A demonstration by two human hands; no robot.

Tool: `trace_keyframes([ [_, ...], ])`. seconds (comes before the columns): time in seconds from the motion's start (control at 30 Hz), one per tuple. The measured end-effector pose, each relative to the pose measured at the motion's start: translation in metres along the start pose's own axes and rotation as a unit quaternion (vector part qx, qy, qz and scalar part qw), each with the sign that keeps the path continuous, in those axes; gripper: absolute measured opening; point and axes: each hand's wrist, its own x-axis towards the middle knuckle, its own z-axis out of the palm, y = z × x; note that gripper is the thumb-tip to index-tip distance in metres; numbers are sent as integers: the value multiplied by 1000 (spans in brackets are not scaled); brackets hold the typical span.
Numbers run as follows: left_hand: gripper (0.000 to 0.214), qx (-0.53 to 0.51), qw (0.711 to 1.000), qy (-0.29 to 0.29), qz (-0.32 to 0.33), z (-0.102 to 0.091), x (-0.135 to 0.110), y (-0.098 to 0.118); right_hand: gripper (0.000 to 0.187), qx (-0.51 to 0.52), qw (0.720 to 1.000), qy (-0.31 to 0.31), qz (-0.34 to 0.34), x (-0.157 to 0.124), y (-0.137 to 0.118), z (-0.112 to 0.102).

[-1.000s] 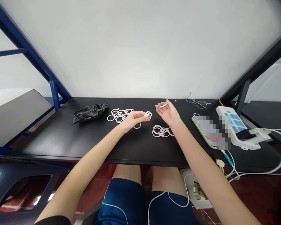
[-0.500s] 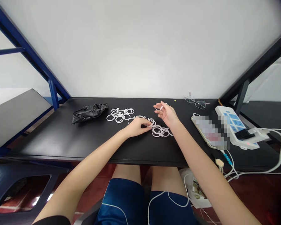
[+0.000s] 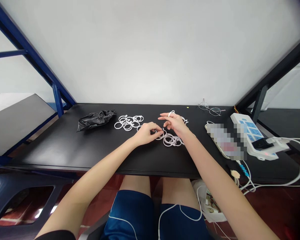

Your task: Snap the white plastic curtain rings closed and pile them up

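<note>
My left hand (image 3: 148, 133) is low over the black tabletop, with thumb and fingertips pinched on a white open ring (image 3: 160, 136) that has a small ball end. Just to its right, my right hand (image 3: 177, 125) hovers with its index finger stretched out and the other fingers curled. A white ring loops over its fingers, and more white rings (image 3: 184, 120) show behind the hand, partly hidden. Beneath both hands lies a loose cluster of white rings (image 3: 172, 140). Further left is a second cluster of white rings (image 3: 128, 123).
A crumpled black plastic bag (image 3: 96, 120) lies on the left of the table. On the right are eyeglasses (image 3: 210, 108), a blurred phone (image 3: 225, 140) and a white power strip (image 3: 252, 133) with plugs and cables. Blue and black metal frame bars flank the table.
My right hand has come down and turned, its fingers now close to my left fingertips. My left hand has shifted slightly right and lifted the end of a ring.
</note>
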Motion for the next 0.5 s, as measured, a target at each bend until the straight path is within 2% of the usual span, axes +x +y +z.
trace_keyframes([
  [0.03,19,-9,1000,12,-8,-1,0,-1,9,-7,1000,-2,-4,0,1,1],
  [0.13,21,-27,998,43,-37,-3,2,-1,29,-11,1000,-15,-15,0,3,4],
  [0.2,22,-36,995,68,-62,-4,4,-2,35,-12,1000,-24,-15,0,4,4],
  [0.37,22,-96,980,140,-104,-7,7,-7,20,-37,998,-44,-29,0,6,5],
  [0.5,34,-174,959,165,-151,-8,10,-14,16,-55,995,-59,-60,-1,8,9],
])
